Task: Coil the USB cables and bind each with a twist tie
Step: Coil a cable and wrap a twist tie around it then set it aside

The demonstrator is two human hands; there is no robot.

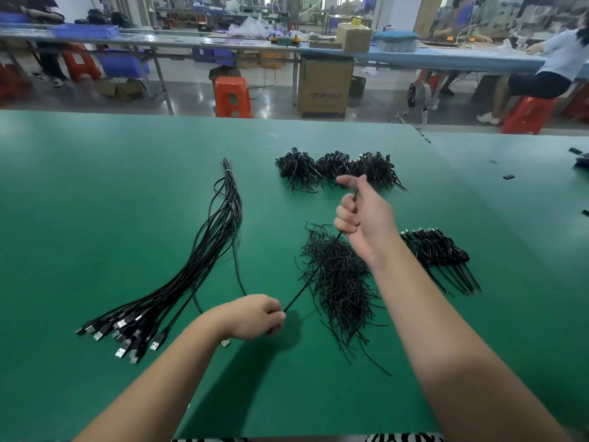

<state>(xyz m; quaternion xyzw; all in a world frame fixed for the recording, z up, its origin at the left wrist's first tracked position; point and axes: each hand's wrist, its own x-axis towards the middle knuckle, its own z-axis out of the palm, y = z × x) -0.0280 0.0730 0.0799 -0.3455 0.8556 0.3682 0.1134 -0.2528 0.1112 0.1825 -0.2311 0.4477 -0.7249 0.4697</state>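
Both hands held one black cable (pixel 314 272) taut above the green tabletop (pixel 95 193). The left hand (pixel 255 315) pinched its lower end; the right hand (pixel 363 215) kept a clenched grip around its upper length.

A green table (pixel 95 186) bears uncoiled USB cables (pixel 204 250) left of the hands, loose twist ties (pixel 344 282) between them, coiled bundles (pixel 334 169) beyond.

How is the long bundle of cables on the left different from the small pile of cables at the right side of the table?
The long bundle on the left lies stretched out at full length; the pile on the right is made of short coiled cables. The long bundle is fastened only near its far end by a light tie, with silver plugs fanned out at the near end; in the right pile the coils lie side by side with straight tails pointing toward the person. Both are black and rest on the green table.
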